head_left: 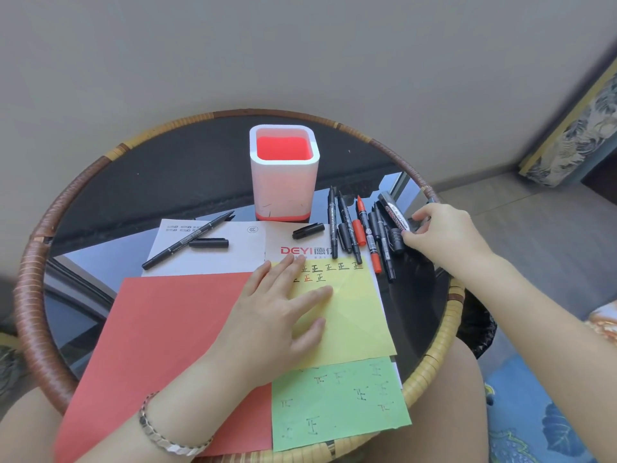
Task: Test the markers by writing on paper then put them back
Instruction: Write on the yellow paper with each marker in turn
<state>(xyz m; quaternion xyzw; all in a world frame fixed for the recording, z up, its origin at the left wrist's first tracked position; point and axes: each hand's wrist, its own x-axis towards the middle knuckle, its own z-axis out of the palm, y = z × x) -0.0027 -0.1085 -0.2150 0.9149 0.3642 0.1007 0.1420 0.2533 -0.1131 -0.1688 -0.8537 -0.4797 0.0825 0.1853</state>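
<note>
Marker [394, 212], cylindrical, apparently pinched: right hand [444, 232].

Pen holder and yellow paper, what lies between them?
In the head view, a loose black cap on the white printed sheet lies between the pen holder and yellow paper.

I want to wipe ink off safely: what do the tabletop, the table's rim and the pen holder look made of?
Tabletop: likely dark glass, glossy; it mirrors a window frame.
Rim: rattan or similar cane wrap, matte, in brown and straw bands.
Pen holder: probably plastic, smooth white shell, red inside and at the base.
</note>
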